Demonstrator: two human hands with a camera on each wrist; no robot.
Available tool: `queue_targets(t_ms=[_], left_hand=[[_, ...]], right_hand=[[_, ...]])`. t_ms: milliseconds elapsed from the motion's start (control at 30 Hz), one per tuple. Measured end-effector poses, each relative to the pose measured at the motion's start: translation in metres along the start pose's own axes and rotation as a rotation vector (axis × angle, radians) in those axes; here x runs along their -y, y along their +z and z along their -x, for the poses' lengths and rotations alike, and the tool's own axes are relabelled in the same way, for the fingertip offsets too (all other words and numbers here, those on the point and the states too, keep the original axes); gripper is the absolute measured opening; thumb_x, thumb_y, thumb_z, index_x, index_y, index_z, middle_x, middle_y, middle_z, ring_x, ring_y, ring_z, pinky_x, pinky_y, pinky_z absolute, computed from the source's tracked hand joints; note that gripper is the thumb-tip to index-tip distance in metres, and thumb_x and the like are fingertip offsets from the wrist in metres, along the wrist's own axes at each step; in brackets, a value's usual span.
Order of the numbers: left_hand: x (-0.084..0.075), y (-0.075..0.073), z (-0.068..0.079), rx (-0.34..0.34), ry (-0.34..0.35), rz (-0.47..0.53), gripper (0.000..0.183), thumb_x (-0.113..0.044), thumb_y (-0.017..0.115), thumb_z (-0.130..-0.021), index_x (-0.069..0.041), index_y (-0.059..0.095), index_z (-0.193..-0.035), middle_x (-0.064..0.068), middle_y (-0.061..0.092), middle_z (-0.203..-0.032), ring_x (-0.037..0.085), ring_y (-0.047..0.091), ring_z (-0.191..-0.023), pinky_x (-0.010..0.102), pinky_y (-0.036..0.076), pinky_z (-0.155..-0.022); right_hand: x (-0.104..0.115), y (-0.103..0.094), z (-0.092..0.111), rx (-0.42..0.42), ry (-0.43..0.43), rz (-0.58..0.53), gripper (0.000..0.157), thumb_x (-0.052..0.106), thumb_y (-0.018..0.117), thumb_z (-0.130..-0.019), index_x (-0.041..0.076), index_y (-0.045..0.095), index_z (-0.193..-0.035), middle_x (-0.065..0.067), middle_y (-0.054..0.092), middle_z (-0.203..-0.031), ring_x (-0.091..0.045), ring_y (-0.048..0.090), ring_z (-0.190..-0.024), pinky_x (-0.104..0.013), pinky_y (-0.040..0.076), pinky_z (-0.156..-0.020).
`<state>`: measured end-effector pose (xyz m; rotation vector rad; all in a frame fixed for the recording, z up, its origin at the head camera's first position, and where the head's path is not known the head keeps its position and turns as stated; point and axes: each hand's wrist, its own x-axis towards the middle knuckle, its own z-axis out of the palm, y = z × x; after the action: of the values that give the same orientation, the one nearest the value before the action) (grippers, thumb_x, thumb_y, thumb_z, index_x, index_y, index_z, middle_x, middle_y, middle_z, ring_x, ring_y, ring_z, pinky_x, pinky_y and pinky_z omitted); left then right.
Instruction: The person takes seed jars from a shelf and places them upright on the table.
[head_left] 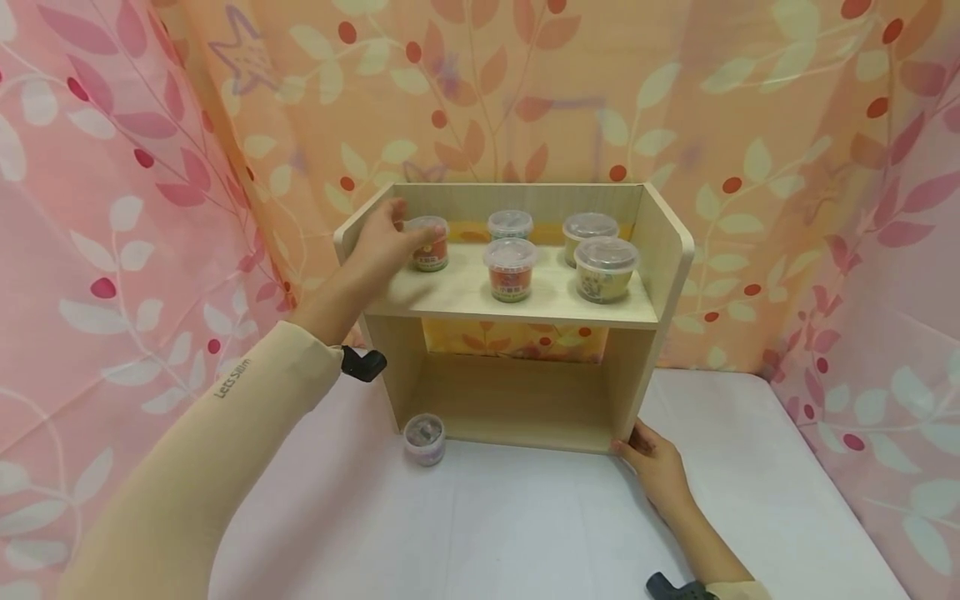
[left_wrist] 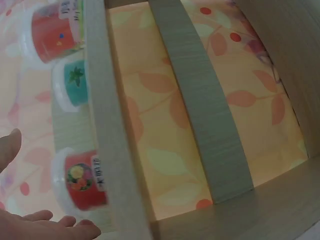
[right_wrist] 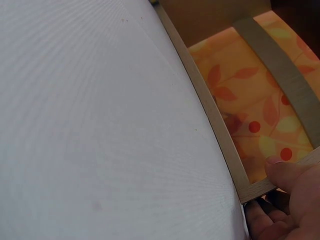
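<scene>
The left sleeve [head_left: 202,442], smooth and beige, bears dark lettering [head_left: 232,378] reading "LetsSlim" and ends in a plain cuff [head_left: 324,357], beside which sits the small black left camera [head_left: 365,365] with its blunt, rounded housing. The right sleeve [head_left: 738,591], of matching beige, shows only its end, next to a similarly dark, stubby right camera [head_left: 675,589]; left hand [head_left: 388,243] and right hand [head_left: 657,468] are bare
</scene>
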<state>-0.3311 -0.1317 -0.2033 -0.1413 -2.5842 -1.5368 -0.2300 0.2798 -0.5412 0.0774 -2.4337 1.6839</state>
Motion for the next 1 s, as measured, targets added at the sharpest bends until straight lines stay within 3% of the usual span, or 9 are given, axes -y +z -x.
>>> queue_targets(t_ms=[367,1000], left_hand=[[0.017,0.012,-0.02,-0.01,-0.035,0.016,0.097,-0.041,0.075,-0.093,-0.007,0.018,-0.163,0.012,0.026,-0.168,0.022,0.028,-0.153,0.037,0.026,-0.125],[0.027,0.02,-0.022,-0.063,0.0,0.094,0.089,-0.031,0.079,-0.091,-0.004,0.029,-0.159,0.015,0.04,-0.159,0.026,0.042,-0.144,0.036,0.037,-0.12]], right_hand=[[-0.003,0.0,-0.002,-0.015,0.0,0.011,0.069,0.019,0.075,-0.096,-0.002,0.043,-0.153,-0.028,0.051,-0.147,-0.039,0.051,-0.135,-0.003,0.045,-0.089],[-0.003,0.002,0.0,-0.024,-0.012,0.007,0.068,0.016,0.076,-0.094,-0.004,0.044,-0.151,-0.029,0.053,-0.145,-0.038,0.053,-0.133,-0.004,0.047,-0.089]])
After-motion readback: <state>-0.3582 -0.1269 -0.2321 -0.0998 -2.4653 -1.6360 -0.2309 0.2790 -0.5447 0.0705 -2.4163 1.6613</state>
